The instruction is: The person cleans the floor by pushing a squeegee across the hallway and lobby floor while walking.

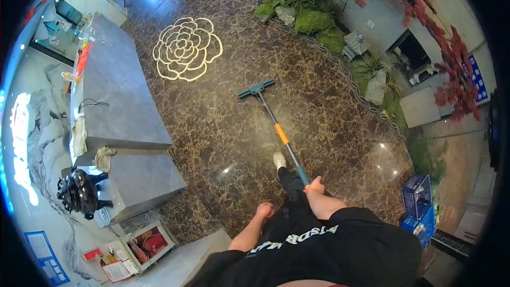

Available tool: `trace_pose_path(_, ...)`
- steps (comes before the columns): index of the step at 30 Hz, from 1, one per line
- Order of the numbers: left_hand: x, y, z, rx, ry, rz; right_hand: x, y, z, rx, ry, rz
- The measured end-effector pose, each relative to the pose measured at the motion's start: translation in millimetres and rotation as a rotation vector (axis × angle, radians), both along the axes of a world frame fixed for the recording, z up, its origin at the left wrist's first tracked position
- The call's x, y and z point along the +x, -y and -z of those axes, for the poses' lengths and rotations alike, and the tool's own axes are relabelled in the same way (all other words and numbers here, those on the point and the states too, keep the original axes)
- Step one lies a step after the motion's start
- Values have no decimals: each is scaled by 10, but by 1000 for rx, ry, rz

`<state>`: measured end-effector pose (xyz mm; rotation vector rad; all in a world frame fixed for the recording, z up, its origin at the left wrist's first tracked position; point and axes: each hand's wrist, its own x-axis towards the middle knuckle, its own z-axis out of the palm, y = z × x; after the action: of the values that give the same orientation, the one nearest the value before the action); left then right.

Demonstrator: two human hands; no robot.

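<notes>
My right hand (317, 185) is wrapped round the green lower end of a long-handled squeegee (270, 109). Its pole has an orange section and runs forward from me. At the far end, the dark green T-shaped head (256, 89) appears to rest on the brown marbled floor (223, 133). My left hand (265, 210) hangs low by my left side, fingers curled in, with nothing visible in it. One light-coloured shoe (279, 160) shows beside the pole.
Left stands a grey counter (119, 85) with a black urn-like pot (79, 194) and cloths. A cream flower pattern (187, 49) marks the floor ahead. A planted border (329, 34) with rocks runs along the right; blue crates (418, 207) sit nearer.
</notes>
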<state>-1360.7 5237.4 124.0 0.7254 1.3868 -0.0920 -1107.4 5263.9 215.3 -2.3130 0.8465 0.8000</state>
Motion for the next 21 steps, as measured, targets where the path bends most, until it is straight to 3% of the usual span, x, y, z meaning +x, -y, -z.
trace_pose_path(3, -47, -771, -31, 90, -19, 365, -24, -645, 325, -28, 35, 21)
trace_pose_path(4, -71, -1133, -104, 126, -78, 373, -29, -808, 357, -45, -10, 14)
trace_pose_path(5, -144, -1447, 2, 81, -51, 206, -16, -1062, 332, -56, -54, 7)
trace_pose_path(6, -72, -1891, -431, 274, -89, 220, -11, -1323, 283, -66, -96, -2)
trace_pose_path(7, -173, -2291, -434, 333, -93, 319, -26, -1573, 213, -53, -118, -4)
trace_pose_path(8, -234, -2542, -424, 335, -6, -189, -53, -1814, 124, -41, -136, -7)
trace_pose_path(10, -238, -3162, -892, 328, 29, -556, -104, -2214, 198, -25, -131, 32)
trace_pose_path(13, -474, -3783, -926, 395, -29, -712, -166, -2727, 604, -39, -101, 21)
trace_pose_path(17, -747, -4042, -519, 354, -24, -754, -225, -3626, 580, -33, -135, 97)
trace_pose_path(18, -897, -4017, -157, 203, -68, -698, -229, -3779, 776, -6, -91, 84)
trace_pose_path(19, -1012, -3980, -18, 118, -127, -460, -244, -4018, 686, -17, -100, 98)
trace_pose_path(20, -1005, -4074, -261, 262, -332, 280, -258, -4299, 483, -24, -111, 114)
trace_pose_path(21, -1092, -4107, -229, 307, -330, 425, -293, -4646, 312, -22, -120, 132)
